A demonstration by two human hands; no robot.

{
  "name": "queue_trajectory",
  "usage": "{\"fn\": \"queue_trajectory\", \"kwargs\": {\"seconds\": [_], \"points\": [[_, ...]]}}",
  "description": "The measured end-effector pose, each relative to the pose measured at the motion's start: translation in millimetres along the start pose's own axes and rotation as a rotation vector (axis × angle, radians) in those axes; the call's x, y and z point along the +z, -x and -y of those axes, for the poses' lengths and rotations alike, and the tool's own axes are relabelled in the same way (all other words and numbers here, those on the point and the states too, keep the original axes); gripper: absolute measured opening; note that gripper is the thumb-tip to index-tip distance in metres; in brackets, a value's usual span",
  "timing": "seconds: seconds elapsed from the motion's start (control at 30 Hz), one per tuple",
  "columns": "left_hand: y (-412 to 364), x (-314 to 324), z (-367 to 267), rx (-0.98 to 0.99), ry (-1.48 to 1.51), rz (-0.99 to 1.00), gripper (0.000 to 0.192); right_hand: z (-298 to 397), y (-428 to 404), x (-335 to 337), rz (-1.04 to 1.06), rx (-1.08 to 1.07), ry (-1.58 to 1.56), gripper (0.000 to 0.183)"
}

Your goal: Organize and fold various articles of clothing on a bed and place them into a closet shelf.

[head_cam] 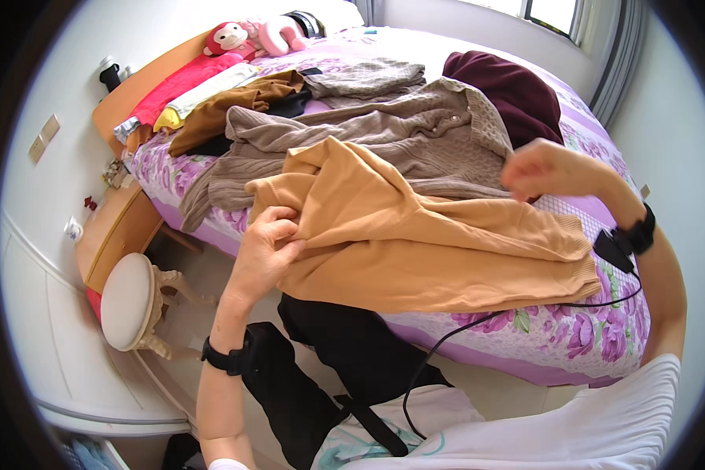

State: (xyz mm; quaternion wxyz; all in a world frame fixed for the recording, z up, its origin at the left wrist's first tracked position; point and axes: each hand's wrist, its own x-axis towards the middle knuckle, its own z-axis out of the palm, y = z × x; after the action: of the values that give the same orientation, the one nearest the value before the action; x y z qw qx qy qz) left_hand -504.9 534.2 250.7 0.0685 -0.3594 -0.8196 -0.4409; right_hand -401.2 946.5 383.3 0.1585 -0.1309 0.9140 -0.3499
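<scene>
A tan knit sweater (423, 264) lies partly folded along the near side of the bed, its ribbed edges toward the right. My left hand (264, 252) pinches its left end between thumb and fingers. Blurred and bent at the wrist, my right hand (543, 170) is above the bed beyond the sweater's right part; whether its curled fingers hold anything is unclear. Just behind the sweater, a taupe cable-knit cardigan (382, 132) with buttons is spread out. A maroon garment (499, 88) lies in a heap close to my right hand.
The bed (587, 335) has a purple floral cover. Farther back are a grey-beige knit (370, 79), a brown garment (241, 106), a pink garment (176, 88) and a plush monkey (232, 38). At left stands a round stool (126, 302). A black cable (446, 338) runs from my right wrist.
</scene>
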Motion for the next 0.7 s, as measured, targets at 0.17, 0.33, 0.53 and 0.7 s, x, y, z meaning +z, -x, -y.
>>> {"fn": "queue_trajectory", "kwargs": {"seconds": [0.17,0.33,0.53,0.7], "points": [[5.2,2.7,3.8,0.010,-0.008,-0.026,0.018,33.7,-119.1,11.2,-0.117,0.096,-0.006,0.028],[9.5,0.7,0.3,0.061,-0.086,-0.062,0.020,51.4,-207.7,41.2,-0.109,0.201,-0.098,0.032],[15.8,1.6,-8.0,-0.056,0.273,-0.072,0.014,59.9,-241.0,65.7,-0.126,0.166,-0.367,0.024],[15.3,-5.6,-14.5,-0.301,0.459,-0.045,0.023,58.0,-231.5,58.2,-0.222,0.144,-0.518,0.018]]}}
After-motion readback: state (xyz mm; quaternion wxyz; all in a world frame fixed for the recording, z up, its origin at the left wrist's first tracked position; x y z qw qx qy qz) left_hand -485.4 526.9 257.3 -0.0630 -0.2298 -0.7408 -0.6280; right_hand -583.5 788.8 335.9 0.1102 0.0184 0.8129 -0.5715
